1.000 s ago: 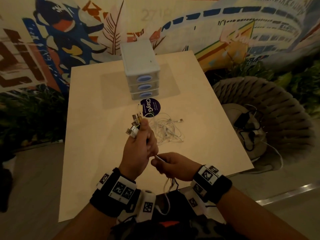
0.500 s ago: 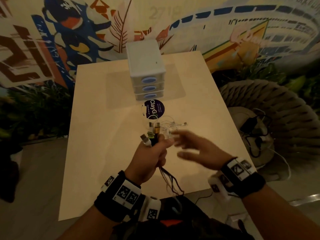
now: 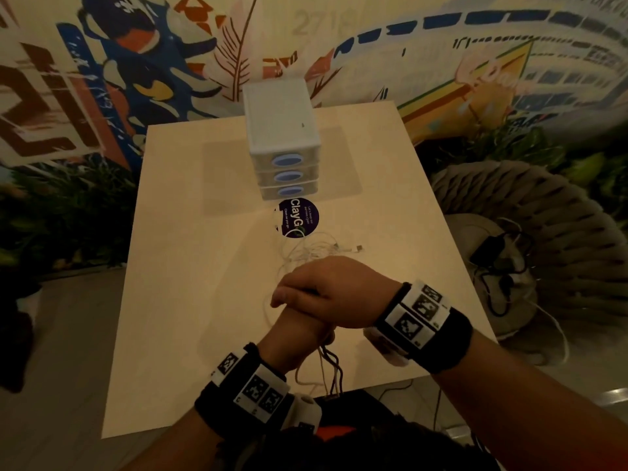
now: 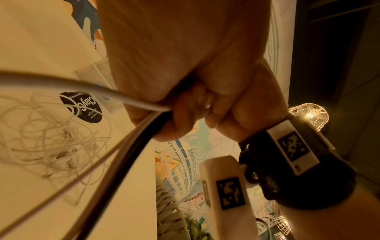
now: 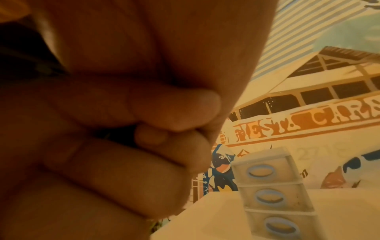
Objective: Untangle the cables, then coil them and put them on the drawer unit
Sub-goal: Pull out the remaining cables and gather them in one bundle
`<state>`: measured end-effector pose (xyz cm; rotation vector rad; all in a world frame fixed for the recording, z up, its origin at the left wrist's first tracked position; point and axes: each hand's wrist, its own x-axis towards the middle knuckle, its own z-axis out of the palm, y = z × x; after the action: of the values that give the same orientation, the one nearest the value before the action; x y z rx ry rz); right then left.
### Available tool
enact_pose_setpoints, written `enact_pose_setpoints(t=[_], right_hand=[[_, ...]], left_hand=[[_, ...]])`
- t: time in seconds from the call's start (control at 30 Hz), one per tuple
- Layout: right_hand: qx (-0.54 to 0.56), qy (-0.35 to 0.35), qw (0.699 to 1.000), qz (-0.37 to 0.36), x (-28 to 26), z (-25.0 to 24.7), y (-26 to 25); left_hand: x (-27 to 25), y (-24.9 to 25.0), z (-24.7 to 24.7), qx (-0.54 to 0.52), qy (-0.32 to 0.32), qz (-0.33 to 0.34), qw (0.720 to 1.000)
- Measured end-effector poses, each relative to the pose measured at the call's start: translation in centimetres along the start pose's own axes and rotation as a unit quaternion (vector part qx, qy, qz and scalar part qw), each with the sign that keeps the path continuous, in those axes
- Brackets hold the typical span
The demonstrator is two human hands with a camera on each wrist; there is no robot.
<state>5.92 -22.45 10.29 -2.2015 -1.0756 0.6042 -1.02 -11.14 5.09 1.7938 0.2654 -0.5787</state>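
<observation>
Left hand (image 3: 295, 331) grips cables (image 4: 131, 142) | right hand (image 3: 336, 294) curled over it

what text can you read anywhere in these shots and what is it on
"ClayG": round dark sticker on the table, in front of the drawer unit; its small print is too small to read.
"2719": faint, on the wall mural.
"ARANETA Coliseum", last letters unsure: mural, left wrist view.
"CARS": orange mural lettering, cut off by the frame edge; the word before it is unreadable.
Wristband squares: coded patterns, no words.
</observation>
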Motion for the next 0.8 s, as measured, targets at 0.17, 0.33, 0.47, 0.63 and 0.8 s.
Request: enact_pose_setpoints(t=[0.17, 0.33, 0.47, 0.63, 0.8], right_hand=[[0.114, 0.085, 0.989, 0.037, -1.4, -0.3, 2.2], [0.363, 0.043, 0.925, 0.103, -1.5, 2.9, 5.1], [0.299, -0.153, 0.929, 0.153, -1.0, 4.2, 5.2], [0.347, -0.094, 0.914, 0.188, -2.3, 6.9, 6.6], [0.459, -0.076, 0.868, 0.175, -2.0, 7.9, 6.4]], left_hand=[[0.2, 2.1, -0.1, -0.126, -0.022, 0.053, 0.99], [1.8, 2.5, -1.0, -0.266, 0.057, 0.059, 0.96], [2.3, 2.7, -2.4, -0.289, 0.095, 0.09, 0.948], [2.1, 2.8, -5.4, -0.351, 0.076, 0.1, 0.928], [2.3, 3.0, -6.1, -0.365, 0.059, 0.112, 0.922]])
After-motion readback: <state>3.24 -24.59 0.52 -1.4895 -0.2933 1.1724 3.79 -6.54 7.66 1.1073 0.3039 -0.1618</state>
